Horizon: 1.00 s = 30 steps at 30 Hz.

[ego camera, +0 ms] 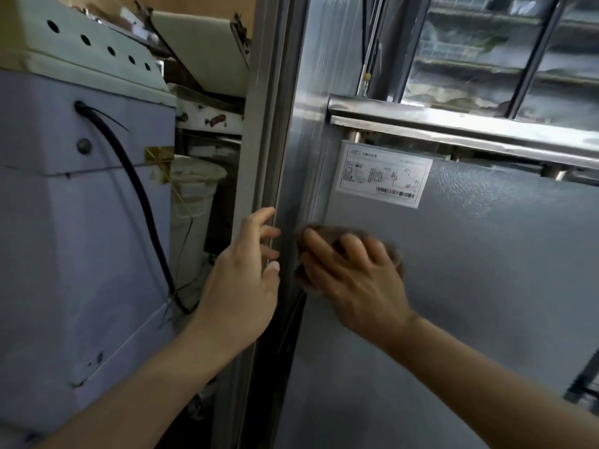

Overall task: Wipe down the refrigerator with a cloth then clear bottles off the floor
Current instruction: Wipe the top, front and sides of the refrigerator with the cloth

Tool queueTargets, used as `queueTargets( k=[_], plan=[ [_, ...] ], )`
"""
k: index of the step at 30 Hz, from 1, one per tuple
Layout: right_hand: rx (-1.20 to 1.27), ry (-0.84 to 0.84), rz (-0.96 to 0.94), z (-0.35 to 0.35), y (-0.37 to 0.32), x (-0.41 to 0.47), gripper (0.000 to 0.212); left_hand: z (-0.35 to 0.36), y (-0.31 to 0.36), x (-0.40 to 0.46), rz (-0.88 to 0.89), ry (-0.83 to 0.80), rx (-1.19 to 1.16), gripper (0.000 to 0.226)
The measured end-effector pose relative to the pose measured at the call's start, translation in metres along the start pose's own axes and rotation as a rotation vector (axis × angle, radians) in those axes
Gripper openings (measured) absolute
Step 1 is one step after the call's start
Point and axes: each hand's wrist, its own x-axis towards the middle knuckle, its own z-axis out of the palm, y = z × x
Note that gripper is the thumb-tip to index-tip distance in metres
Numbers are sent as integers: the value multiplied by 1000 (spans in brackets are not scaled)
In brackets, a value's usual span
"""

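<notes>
Wipe step is in hand, bottles not started by the look of it: no floor or bottles in view.

Landmark: the label (384, 174) on the grey refrigerator (486, 270) side panel.

- Right hand (353, 280) sits below the label, slightly left of it, palm flat against the panel. Fingers (351, 246) are spread apart and press a brown cloth (397, 257) onto the metal. The cloth is bunched under the palm, edges blurred, so it reads as mid-stroke.
- Left hand (241, 286) is left of and below the label, at the steel corner post (269, 140). Fingers loosely apart, tips touching the post edge, gripping nothing. Looks like bracing.
- Above the label: a steel rail (453, 124), then glass doors (486, 50).
- Far left of the label: a pale machine (64, 222) with a black cable (136, 196), well apart from the wiping.

Handling, my read:
- Cloth is soft, light and limp. It needs flat palm pressure with the spread fingers pinning the edges, or it balls up and slides out.
- Panel is stiff with a pebbled finish, so some drag.
- Label edge could catch and lift, so wipe around it or run along it, not against it.
- Narrow strip by the post wants fingertip pressure through the cloth.
</notes>
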Motion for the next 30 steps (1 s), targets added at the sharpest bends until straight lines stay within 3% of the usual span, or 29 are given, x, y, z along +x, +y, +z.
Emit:
queueTargets(
  k=[4, 7, 9, 11, 13, 14, 17, 22, 25, 27, 30],
  plan=[
    [-9, -199, -177, 8, -50, -54, 53, 3, -2, -20, -18, -40, 27, 66],
    [6, -180, -195, -1, -40, -64, 59, 5, -2, -31, -55, -94, 54, 69],
    [16, -28, -63, -12, -11, -52, 46, 9, -1, -33, -75, -127, 75, 69],
    [97, 144, 225, -26, 28, -33, 34, 20, 1, -31, -80, -138, 88, 67],
    [200, 264, 437, -36, 61, -19, 31, 34, 7, -28, -73, -143, 89, 67],
    [170, 317, 456, -38, 70, -17, 34, 42, 10, -28, -69, -146, 89, 67],
    [9, 292, 353, -29, 64, -46, 43, 62, 18, -27, -90, -119, 133, 74],
    [50, -55, 4, -12, -7, -158, 52, 75, 20, -30, -124, -50, 192, 81],
    [35, -109, -84, -19, -7, -177, 44, 79, 27, -36, -132, -48, 232, 85],
    [28, -31, -46, -29, 15, -163, 38, 82, 34, -41, -113, -39, 280, 85],
    [-43, 133, 244, -45, 64, -134, 36, 90, 44, -45, -19, 5, 409, 83]
  ],
)
